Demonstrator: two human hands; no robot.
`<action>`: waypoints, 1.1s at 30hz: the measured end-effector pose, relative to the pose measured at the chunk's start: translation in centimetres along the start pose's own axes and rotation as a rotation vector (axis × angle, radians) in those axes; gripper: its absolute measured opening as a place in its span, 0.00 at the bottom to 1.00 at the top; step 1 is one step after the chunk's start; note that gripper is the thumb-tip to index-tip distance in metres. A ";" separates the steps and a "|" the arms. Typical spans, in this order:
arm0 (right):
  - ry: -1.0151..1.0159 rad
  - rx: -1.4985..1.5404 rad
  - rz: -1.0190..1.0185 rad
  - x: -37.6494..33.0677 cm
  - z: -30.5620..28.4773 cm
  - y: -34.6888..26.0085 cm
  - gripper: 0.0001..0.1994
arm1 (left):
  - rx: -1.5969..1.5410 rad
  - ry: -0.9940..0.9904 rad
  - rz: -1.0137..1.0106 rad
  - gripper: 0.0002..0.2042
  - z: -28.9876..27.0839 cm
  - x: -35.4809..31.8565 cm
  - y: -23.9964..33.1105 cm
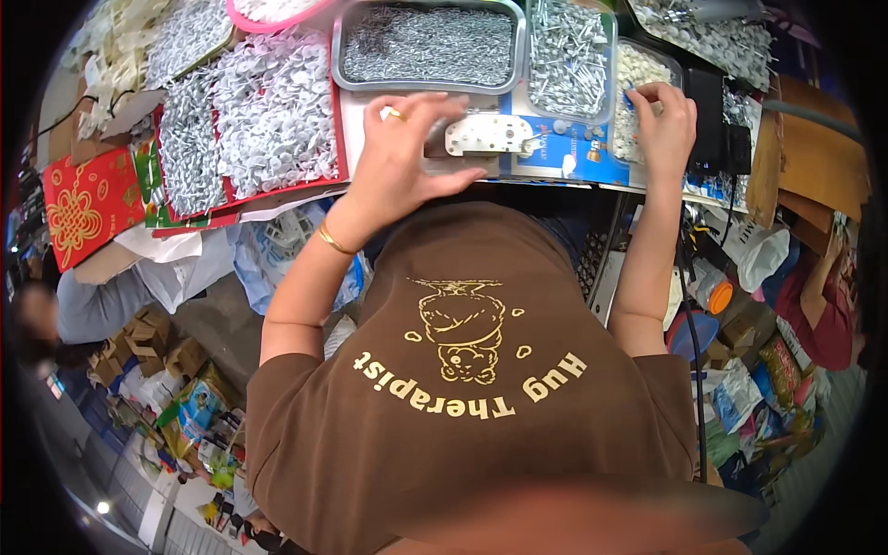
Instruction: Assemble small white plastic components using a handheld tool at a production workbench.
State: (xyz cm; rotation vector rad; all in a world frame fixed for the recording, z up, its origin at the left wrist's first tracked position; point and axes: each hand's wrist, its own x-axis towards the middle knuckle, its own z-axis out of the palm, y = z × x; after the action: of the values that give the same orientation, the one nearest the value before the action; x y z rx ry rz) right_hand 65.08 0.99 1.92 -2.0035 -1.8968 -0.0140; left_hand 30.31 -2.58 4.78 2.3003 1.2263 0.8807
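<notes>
My left hand (405, 148), with a ring and a bracelet on it, is open, thumb and fingers spread at the left end of a small white plastic housing (486, 135). The housing lies flat on the bench and carries several small metal parts, with a metallic bit at its right end. Farther right, my right hand (668, 125) is over a tray of small cream-coloured pieces (640, 67). Its thumb and index finger are bent together at the tray's left side. A small blue spot shows at the fingertips; what they hold, if anything, is too small to name.
A metal tray of small pins (427, 46) and a clear tray of metal shafts (569, 60) stand behind the housing. White plastic pieces (277, 111) fill a red-edged box at left. A black box (708, 120) stands at right. Other people (102, 301) are at both sides.
</notes>
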 end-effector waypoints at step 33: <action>-0.080 0.402 -0.644 4.9 5.0 -12.4 0.06 | 0.283 0.114 0.061 0.03 1.0 4.9 -8.7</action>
State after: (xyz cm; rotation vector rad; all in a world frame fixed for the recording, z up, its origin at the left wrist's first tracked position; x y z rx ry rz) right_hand 52.27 7.33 1.84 -1.1010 -2.2929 0.2558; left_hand 27.89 6.15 0.60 2.5496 1.4156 0.9216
